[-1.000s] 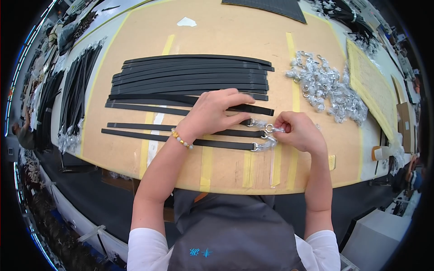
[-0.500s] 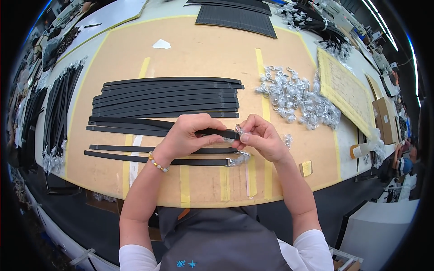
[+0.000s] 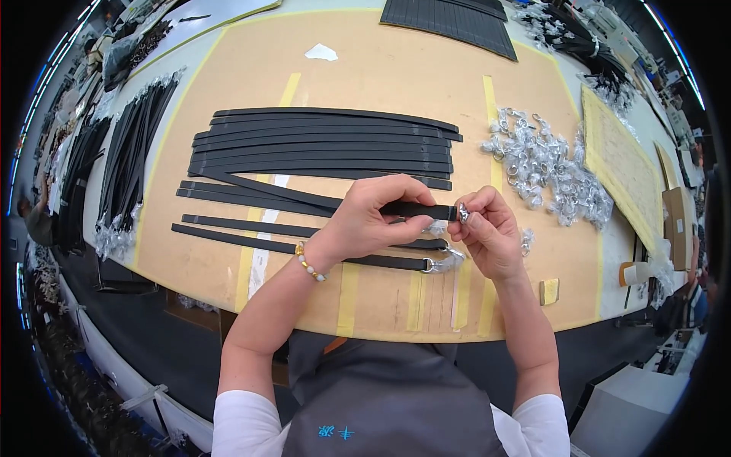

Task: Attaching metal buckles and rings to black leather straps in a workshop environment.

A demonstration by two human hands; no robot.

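Head view: left hand (image 3: 367, 219) pinches 1 black strap (image 3: 443, 213), right hand (image 3: 493, 234) probably a metal clasp (image 3: 463, 212), partly hidden by fingers (image 3: 483, 199).

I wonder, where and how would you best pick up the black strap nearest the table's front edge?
I'd pinch the black strap across its two long edges, just left of the metal fitting, coming from the near side. It lies flat there, with no other strap on that side, while the fitting's clear plastic wrap looks loose.
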